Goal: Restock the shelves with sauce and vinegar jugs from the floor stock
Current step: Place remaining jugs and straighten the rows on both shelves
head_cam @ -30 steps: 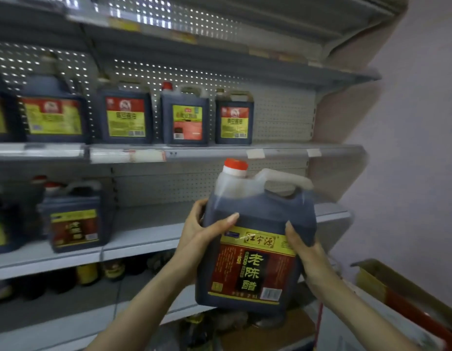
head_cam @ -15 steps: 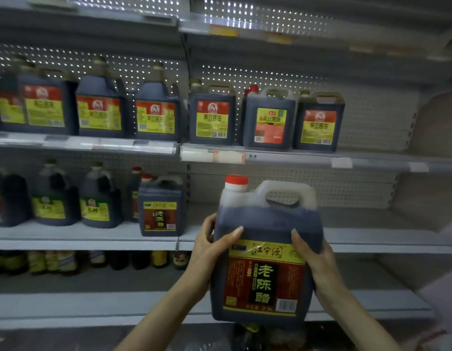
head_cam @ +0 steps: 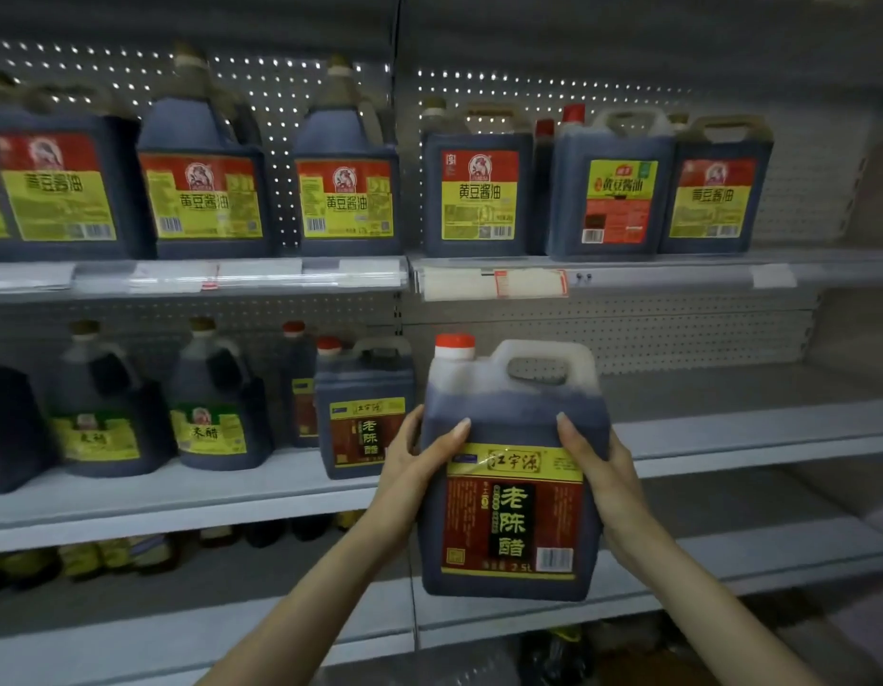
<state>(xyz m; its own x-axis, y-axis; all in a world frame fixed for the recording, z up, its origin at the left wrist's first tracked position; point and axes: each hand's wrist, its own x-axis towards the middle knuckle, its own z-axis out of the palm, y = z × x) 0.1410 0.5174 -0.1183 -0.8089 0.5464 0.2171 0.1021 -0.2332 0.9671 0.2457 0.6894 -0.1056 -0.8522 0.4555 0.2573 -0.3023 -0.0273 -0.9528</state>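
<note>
One vinegar jug (head_cam: 513, 512) upright | left hand (head_cam: 410, 462) gripping its left side | right hand (head_cam: 603, 467) its right

I read the vinegar jug (head_cam: 513, 418) at centre as near-black brown, cloudy white at neck and handle, with an orange-red cap (head_cam: 454, 341). Its label (head_cam: 516, 517) has a yellow band over dark red, with a black middle panel bearing pale yellow characters. At nine o'clock a twin jug (head_cam: 363, 428) repeats those colours. At twelve o'clock, soy jugs (head_cam: 474, 200) wear red-over-yellow labels. The back panel (head_cam: 677, 334) is grey, dotted with holes.
</note>
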